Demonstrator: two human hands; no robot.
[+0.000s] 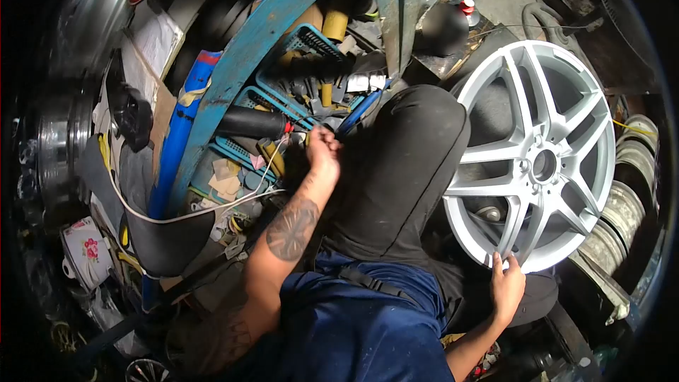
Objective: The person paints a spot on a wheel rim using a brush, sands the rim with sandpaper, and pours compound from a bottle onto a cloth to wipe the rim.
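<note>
A silver alloy wheel (544, 165) with several spokes lies tilted at the right, beside my bent leg. My right hand (507, 286) touches its lower rim, with the fingers at the base of a spoke. My left hand (323, 148) is raised near the blue baskets (272, 102), its fingers curled; whatever it may hold is too small to make out. Close to that hand is a black cylindrical tool (254, 123) with a red ring at its end. A white cable (177, 220) loops from there towards the left.
A blue metal frame (247, 35) curves past the baskets of tools and yellow cylinders. Stacked metal wheels (621, 216) stand at the far right. At the upper right is a small red-and-white item (467, 8). A flowered white container (88, 255) sits lower left.
</note>
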